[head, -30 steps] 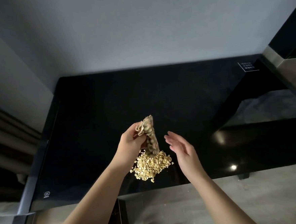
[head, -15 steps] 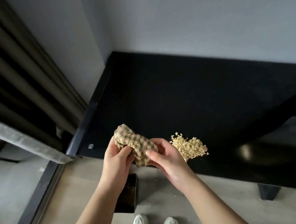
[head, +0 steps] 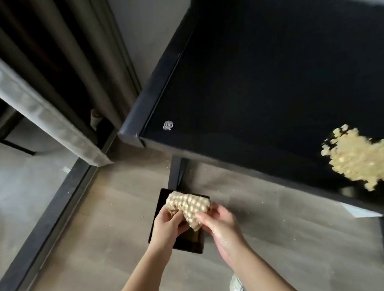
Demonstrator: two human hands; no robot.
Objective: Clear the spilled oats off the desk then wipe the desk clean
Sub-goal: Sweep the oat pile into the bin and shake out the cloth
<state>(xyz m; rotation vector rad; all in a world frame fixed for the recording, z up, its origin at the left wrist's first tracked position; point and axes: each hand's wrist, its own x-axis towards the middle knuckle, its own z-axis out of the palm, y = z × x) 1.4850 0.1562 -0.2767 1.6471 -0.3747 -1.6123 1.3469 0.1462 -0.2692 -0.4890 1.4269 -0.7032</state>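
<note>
- The oats [head: 364,158] are in 1 loose pale pile on the black desk [head: 261,72], close to its front edge at the far right of the view (pretty motion-blurred, so single flakes are hard to pick out).
- The checked cloth [head: 188,205] is off the desk, all bunched up and held in the air right over the black bin [head: 190,244] down on the floor [head: 101,231].
- The left hand [head: 167,226] has the cloth's left side, with its fingers [head: 175,217] curled tight into the fabric.
- The right hand [head: 219,223] is pinching the lower right bit of the cloth, its fingers [head: 203,217] closed on the fabric. So both hands are holding the same cloth, almost touching each other.
- The bin is a rectangular open-topped thing standing just beside the desk leg [head: 175,171], under the desk's front left corner. The hands and cloth hide most of its inside.
- A few pale specks are scattered on the wood floor around the bin and under the desk.
- There's a small silver sticker [head: 168,125] on the desk top near that same corner, well apart from the oats.
- Off to the left, a dark curtain [head: 71,51] and a grey curtain [head: 36,106] hang down toward the floor.
- At the bottom edge you can just see 1 light shoe [head: 236,284].
</note>
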